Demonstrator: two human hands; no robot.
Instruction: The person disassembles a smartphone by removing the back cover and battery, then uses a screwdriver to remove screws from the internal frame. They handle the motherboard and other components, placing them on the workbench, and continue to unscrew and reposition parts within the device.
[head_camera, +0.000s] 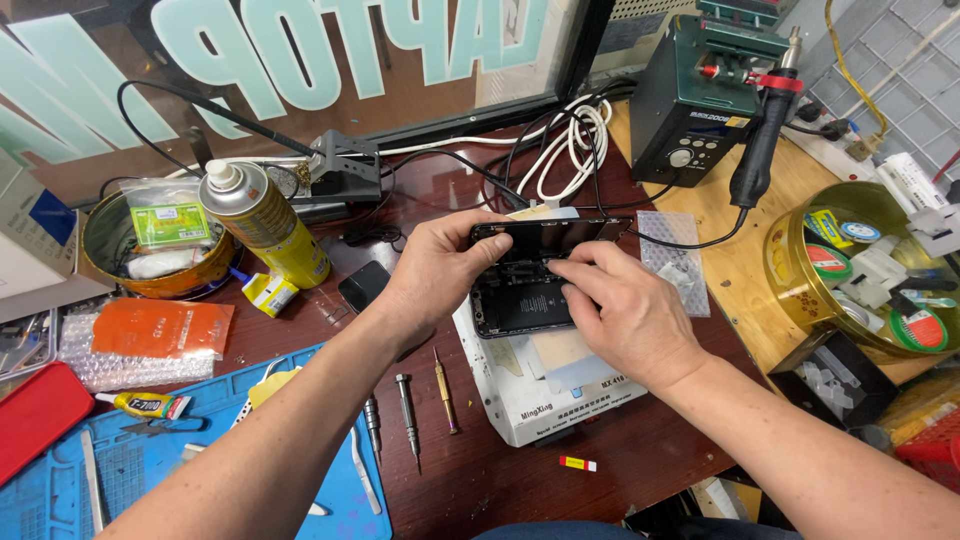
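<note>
Dark wooden tabletop (500, 480), cluttered repair bench. Blue mat (150, 460) at left, spray can (262, 222) behind it. Left hand (435, 275) grips the opened phone's (525, 290) left edge; the phone, tilted, lies over a white heating pad (530, 400). Right hand (625, 315), fingers pinched, presses into its interior from the right.

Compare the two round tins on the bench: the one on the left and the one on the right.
The left tin sits on the dark table and looks worn and brownish; the right tin sits on the pale wood board and is bright gold. The left tin holds a green packet and a white bundle; the right tin holds tape rolls and small white parts. The right tin looks larger. Both are open, lidless and full of supplies.
</note>
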